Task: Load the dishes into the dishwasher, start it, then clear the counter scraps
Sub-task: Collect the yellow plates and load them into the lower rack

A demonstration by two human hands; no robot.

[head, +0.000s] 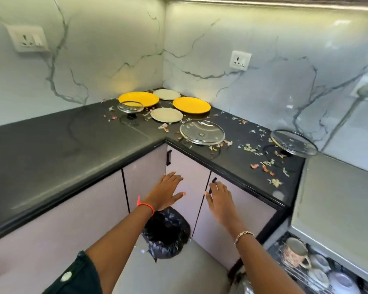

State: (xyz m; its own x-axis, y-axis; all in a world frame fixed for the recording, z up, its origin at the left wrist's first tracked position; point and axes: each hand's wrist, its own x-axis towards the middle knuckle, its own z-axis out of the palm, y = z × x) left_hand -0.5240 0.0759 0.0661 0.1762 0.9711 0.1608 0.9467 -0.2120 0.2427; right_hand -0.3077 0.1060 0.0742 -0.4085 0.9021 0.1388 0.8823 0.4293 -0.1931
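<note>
Two yellow plates (139, 98) (191, 104) and two pale plates (166, 94) (166, 114) lie in the corner of the black counter (51, 145). A small glass bowl (130, 106) and two clear glass plates (202, 131) (293, 142) sit nearby. Vegetable scraps (251, 148) are strewn over the counter's right arm. My left hand (167, 190) and my right hand (220, 200) are both stretched out with fingers spread, empty, in front of the cabinet doors below the counter corner.
A bin lined with a black bag (167, 234) stands on the floor under my left hand. The open dishwasher rack (312, 270) at the lower right holds a flowered mug (295, 253) and bowls. Black cabinet handles (168, 157) stick out near my hands.
</note>
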